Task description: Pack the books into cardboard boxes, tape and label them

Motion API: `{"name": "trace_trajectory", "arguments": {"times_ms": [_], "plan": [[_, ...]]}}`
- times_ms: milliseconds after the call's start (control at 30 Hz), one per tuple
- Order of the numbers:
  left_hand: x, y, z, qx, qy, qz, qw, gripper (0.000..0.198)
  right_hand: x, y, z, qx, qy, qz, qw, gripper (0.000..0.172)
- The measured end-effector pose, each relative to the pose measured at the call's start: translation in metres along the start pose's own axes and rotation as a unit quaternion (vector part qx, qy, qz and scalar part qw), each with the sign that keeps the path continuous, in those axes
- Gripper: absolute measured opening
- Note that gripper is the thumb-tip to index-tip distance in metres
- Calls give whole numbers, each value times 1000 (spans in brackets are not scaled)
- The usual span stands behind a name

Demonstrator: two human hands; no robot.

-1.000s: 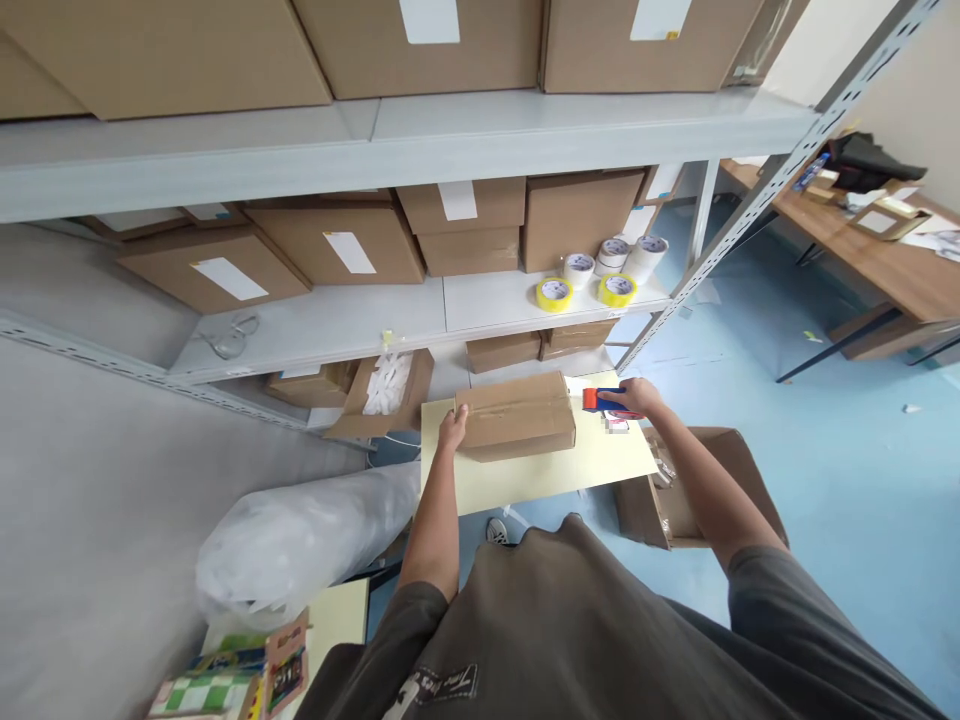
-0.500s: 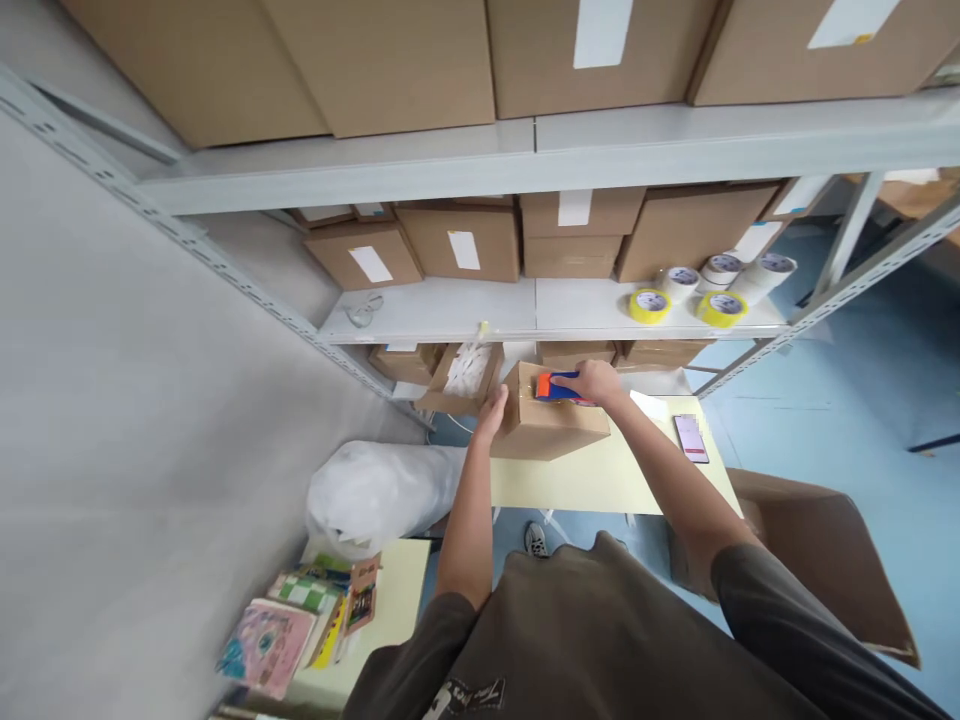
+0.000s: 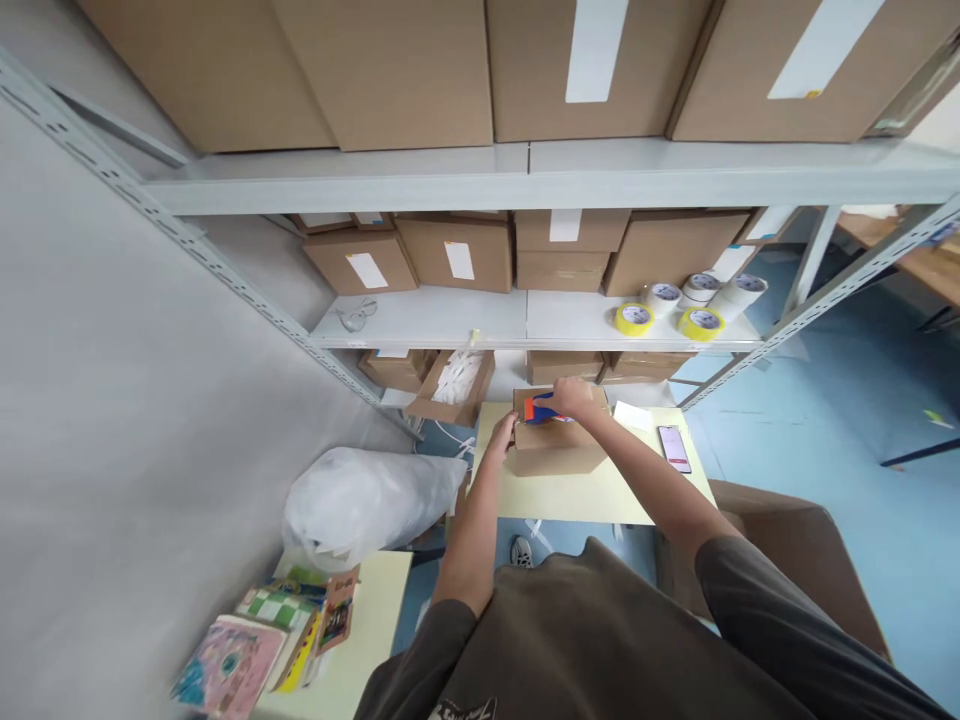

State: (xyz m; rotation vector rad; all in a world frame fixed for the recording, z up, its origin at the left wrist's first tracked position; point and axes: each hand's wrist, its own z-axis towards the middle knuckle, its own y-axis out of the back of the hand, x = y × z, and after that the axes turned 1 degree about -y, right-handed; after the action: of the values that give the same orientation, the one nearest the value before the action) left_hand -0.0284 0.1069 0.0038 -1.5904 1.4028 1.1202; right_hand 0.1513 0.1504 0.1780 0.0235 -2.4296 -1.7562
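A closed cardboard box (image 3: 559,459) rests on the pale yellow table (image 3: 525,502). My right hand (image 3: 574,397) is closed round a blue and orange tape dispenser (image 3: 537,409), which lies against the top of the box near its left end. Part of the dispenser is hidden under the hand. At the box's left side, my left hand (image 3: 501,438) grips the upper edge, its fingers partly out of sight. To the right of the box are a white paper (image 3: 632,416) and a phone (image 3: 674,449) with its screen lit.
Shelving (image 3: 420,318) ahead holds several boxes and tape rolls (image 3: 634,319). An open box of white strips (image 3: 459,380) sits at its lower left. A stuffed plastic bag (image 3: 367,505) and books (image 3: 229,660) are at left; a large open carton (image 3: 780,560) stands at right.
The box has turned to sit squarer with the table. My right hand and the tape dispenser have shifted slightly left with it, while my left hand stays at its left side.
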Motion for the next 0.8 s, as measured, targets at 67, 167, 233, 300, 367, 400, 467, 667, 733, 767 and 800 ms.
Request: {"name": "trace_trajectory", "arguments": {"times_ms": [67,167,233,300,367,400,467,667,733,767,800], "plan": [[-9,-22,1,-20,-59,75,995,35,-18,3,-6,-4,-11,0,1000,78],[-25,-54,2,-41,-87,201,975,42,-46,9,-14,-12,-31,11,999,77],[-30,-74,0,-21,-60,258,964,49,-67,12,-18,-11,-48,18,999,76],[-29,-95,-5,11,-43,286,957,54,-90,13,-23,-5,-64,23,998,75],[-26,-118,-9,38,-52,300,952,57,-115,12,-27,-2,-80,31,996,75],[-24,-130,-12,47,-61,307,949,58,-129,10,-29,-2,-87,35,996,76],[-22,-152,-15,59,-73,324,942,60,-160,6,-34,-6,-96,44,994,76],[-21,-188,-16,78,-91,345,931,60,-295,-6,-63,-19,-97,37,994,70],[-20,-188,-14,77,-94,351,928,59,-349,-9,-81,-22,-118,28,992,66],[-19,-186,-13,79,-96,354,927,59,-374,-10,-90,-23,-134,28,990,65],[-19,-185,-11,81,-99,355,926,58,-395,-12,-99,-23,-153,30,987,64]]}}
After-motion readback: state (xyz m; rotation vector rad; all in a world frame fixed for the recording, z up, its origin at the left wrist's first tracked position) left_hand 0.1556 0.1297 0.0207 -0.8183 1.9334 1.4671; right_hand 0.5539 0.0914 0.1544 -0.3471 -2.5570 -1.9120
